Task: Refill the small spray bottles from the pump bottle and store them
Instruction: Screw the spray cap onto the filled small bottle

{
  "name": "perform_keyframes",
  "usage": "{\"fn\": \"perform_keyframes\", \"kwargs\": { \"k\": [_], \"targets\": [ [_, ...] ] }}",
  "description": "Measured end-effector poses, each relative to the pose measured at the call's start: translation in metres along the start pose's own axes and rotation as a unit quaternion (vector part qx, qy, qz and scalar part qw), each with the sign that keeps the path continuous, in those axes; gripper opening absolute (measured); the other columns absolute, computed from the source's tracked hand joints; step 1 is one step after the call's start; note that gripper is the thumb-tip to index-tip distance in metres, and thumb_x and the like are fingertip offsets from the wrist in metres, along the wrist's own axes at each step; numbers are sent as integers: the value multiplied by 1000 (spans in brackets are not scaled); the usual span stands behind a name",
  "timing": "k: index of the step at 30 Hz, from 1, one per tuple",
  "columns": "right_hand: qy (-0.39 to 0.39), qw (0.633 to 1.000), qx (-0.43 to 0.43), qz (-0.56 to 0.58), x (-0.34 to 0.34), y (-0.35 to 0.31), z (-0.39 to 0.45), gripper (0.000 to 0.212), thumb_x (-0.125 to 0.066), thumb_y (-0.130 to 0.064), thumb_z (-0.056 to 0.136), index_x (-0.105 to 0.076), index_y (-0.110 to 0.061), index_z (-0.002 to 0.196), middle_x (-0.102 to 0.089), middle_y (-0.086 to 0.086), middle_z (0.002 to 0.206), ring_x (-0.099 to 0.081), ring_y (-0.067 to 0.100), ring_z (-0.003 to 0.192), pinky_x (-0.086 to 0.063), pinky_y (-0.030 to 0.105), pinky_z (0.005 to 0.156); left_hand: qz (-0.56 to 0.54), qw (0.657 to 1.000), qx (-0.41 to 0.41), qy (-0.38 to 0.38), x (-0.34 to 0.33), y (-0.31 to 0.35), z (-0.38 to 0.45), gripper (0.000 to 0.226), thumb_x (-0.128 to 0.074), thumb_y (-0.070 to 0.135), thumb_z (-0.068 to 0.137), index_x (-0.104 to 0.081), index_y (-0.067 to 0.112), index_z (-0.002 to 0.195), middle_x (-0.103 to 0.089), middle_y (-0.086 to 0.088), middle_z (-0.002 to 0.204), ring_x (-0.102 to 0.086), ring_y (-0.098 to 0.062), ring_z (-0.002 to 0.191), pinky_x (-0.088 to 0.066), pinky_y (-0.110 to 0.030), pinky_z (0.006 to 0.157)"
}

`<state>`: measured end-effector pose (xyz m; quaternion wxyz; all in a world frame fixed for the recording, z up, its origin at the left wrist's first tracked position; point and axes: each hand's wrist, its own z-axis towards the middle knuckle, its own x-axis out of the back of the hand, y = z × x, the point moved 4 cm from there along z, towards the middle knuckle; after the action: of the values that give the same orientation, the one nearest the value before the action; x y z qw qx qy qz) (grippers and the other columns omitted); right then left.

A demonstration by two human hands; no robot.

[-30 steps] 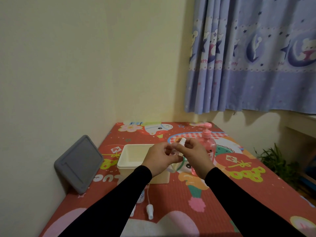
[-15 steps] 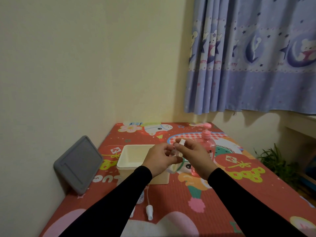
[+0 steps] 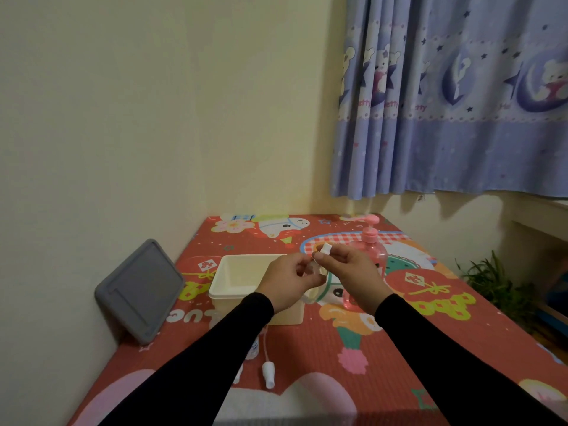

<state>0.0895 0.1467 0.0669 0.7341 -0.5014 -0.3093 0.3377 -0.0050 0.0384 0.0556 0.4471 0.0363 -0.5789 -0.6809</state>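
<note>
The left hand [image 3: 290, 279] curled round a small clear bottle [image 3: 313, 268], held above the near edge of the tub [image 3: 246, 279]. The right hand [image 3: 350, 272] pinched the white cap [image 3: 325, 249] at the bottle's top. Whether the cap was going on or coming off could not be told; the bottle itself was mostly hidden by fingers.

The pump bottle [image 3: 370, 256] stood just behind the right hand. A careless elbow or a jerk as the cap gave way could have knocked it over. A tilted bottle might have spilled liquid onto the mat [image 3: 399, 348], if it held any. A cross-threaded cap would have leaked once stored.

A loose sprayer [image 3: 268, 375] lay on the mat near the left sleeve, which might have swept it off. Another bottle [image 3: 254, 348] stood partly hidden under that sleeve.
</note>
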Motion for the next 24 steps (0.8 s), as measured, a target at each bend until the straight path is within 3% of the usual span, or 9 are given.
{"fn": "perform_keyframes", "kwargs": {
  "k": [3,5,7,11,14,20,22,24],
  "targets": [
    [-38,999,-17,-21,3,-5,1,21,-65,-20,91,-70,-4,104,-73,18,104,-66,38,104,-47,57,97,-101,991,1,-83,3,3,-2,8,-67,9,86,-68,13,93,-72,-10,96,-69,-17,90,-53,-29,81],
    [-43,998,-11,-37,3,-7,1,21,-66,-18,90,-70,-3,104,-74,14,101,-69,34,101,-48,57,98,-105,989,2,-102,2,6,-3,8,-64,6,88,-66,13,92,-71,-13,97,-68,-13,89,-51,-21,76],
    [-30,999,0,-42,3,-8,2,22,-67,-17,89,-69,1,102,-74,19,99,-69,35,99,-49,55,96,-71,994,-9,-87,2,5,-1,7,-63,9,88,-64,16,92,-71,-13,96,-67,-15,88,-53,-24,76],
    [-8,999,13,-29,1,-7,2,41,-68,-22,88,-60,16,101,-60,41,105,-57,52,104,-45,62,93,-22,999,-4,-36,-1,-2,3,15,-67,23,85,-63,13,96,-70,-12,94,-67,-26,91,-52,-43,84],
    [8,999,11,-34,-1,-3,1,46,-68,-22,88,-57,19,103,-53,45,109,-54,54,106,-44,63,93,8,1000,-2,-7,-3,-6,3,20,-69,30,81,-64,16,95,-70,-5,90,-67,-20,86,-54,-42,80],
    [29,998,-3,-61,-6,6,4,29,-69,-26,87,-71,-2,102,-73,16,100,-69,28,101,-52,51,95,49,997,-4,55,-6,-11,-1,17,-69,31,82,-63,20,94,-67,6,88,-63,-10,83,-50,-26,73],
    [30,997,-3,-75,-7,10,5,31,-69,-29,88,-70,-1,103,-72,19,100,-69,28,99,-55,45,91,57,996,-2,65,-7,-12,-2,16,-69,32,82,-60,22,91,-65,7,85,-62,-12,81,-46,-23,69],
    [19,997,3,-80,-7,14,6,36,-68,-28,88,-65,6,101,-67,29,100,-70,27,86,-54,30,72,63,996,6,66,-9,-15,-3,18,-69,33,82,-60,21,93,-65,6,87,-61,-12,82,-47,-24,70]
  ]
}}
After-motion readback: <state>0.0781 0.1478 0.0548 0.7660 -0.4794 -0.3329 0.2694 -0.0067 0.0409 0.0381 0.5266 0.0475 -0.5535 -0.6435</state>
